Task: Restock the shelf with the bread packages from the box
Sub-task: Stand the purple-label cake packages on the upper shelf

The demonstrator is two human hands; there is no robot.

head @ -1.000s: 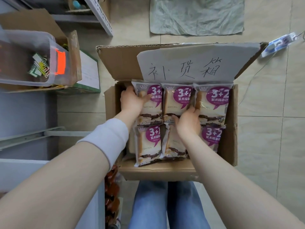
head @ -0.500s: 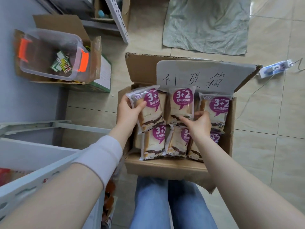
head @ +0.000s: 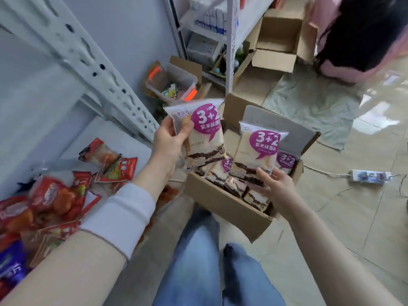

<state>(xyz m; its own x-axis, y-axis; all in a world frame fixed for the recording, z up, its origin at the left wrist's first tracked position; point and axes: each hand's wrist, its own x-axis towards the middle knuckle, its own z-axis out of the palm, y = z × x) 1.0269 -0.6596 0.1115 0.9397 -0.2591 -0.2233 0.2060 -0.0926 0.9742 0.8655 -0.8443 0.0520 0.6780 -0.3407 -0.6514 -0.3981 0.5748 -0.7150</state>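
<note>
The tiled floor [head: 342, 228] carried the box [head: 225, 208], a power strip [head: 368, 176] and a grey sheet [head: 309, 107]; red snack packs [head: 55, 195] lay on the shelf [head: 110, 135].

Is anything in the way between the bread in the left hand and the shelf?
Nothing visible blocks the way. The left hand holds its bread package in open air beside the shelf. Red snack packets lie on the shelf's nearer part, and its white post rises next to the hand.
</note>
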